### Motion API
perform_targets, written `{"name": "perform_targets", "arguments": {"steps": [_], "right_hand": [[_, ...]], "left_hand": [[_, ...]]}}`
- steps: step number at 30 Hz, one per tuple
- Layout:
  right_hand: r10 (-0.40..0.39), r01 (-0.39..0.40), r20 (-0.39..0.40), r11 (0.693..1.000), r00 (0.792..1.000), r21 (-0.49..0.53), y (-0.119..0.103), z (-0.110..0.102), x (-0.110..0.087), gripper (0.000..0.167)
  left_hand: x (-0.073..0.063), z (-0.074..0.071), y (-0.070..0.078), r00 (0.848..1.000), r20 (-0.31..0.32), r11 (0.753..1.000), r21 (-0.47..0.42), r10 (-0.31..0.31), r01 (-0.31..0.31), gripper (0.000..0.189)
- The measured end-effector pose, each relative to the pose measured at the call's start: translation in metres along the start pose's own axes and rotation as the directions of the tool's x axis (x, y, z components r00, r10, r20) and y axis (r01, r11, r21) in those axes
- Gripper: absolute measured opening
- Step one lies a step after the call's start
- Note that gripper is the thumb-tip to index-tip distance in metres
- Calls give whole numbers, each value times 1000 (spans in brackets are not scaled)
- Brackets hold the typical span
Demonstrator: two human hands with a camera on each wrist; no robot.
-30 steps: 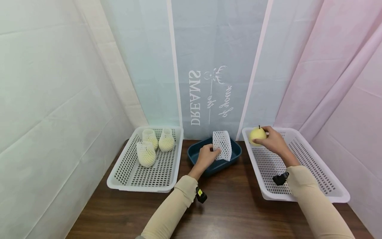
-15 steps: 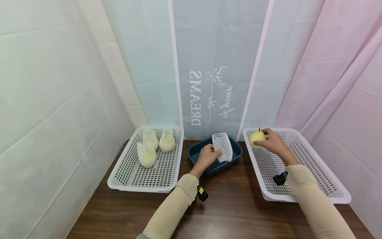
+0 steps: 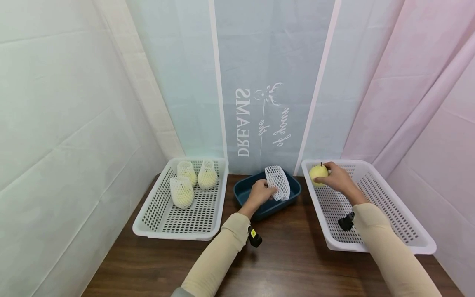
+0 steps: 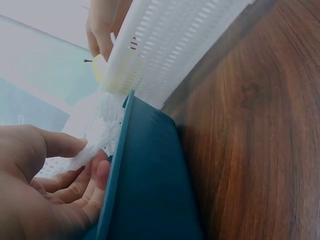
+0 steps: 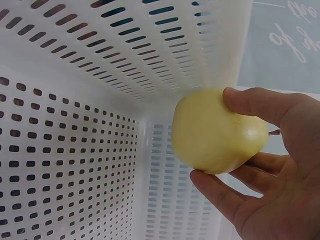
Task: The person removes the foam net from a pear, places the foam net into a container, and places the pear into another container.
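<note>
Item, left hand (image 3: 259,192): I see it pinching a white foam net (image 3: 279,183) between thumb and fingers, over the blue tray (image 3: 243,189). Whether the net touches the tray's floor, I cannot tell.

Item, right hand (image 3: 338,178): thumb and fingers grip one bare yellow fruit (image 3: 318,175), its stem pointing up in my head view. The fruit is at the far left corner of the right basket (image 3: 346,246), beside its wall; I cannot tell whether it touches the wall.

Item, left basket (image 3: 178,235): white, perforated, holding three netted fruits (image 3: 182,194), two at the far end and one nearer, toward the left wall. The nets' open ends rise above the fruit.

Item, tabletop (image 3: 282,264): dark brown wood grain, bearing both baskets, with the tray between them.

Item, sleeves (image 3: 215,258): beige, a small black camera (image 3: 254,237) at each wrist.

Item, curtain (image 3: 274,49): pale blue-grey behind the tray, with mirrored white lettering including "DREAMS".
</note>
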State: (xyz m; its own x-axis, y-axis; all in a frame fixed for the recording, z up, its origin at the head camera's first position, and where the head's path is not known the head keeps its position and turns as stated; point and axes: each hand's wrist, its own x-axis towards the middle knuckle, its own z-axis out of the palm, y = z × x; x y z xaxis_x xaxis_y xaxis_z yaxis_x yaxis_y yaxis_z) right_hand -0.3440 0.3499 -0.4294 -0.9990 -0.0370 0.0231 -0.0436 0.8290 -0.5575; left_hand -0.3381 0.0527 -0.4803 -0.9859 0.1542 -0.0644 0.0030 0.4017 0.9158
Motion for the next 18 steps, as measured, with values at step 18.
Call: {"name": "perform_targets", "arguments": {"steps": [18], "right_hand": [[15, -15, -6, 1000, 1000, -10, 4, 3, 5, 88]], "left_hand": [[9, 7, -2, 998, 26, 987, -150, -52, 56, 23]]}}
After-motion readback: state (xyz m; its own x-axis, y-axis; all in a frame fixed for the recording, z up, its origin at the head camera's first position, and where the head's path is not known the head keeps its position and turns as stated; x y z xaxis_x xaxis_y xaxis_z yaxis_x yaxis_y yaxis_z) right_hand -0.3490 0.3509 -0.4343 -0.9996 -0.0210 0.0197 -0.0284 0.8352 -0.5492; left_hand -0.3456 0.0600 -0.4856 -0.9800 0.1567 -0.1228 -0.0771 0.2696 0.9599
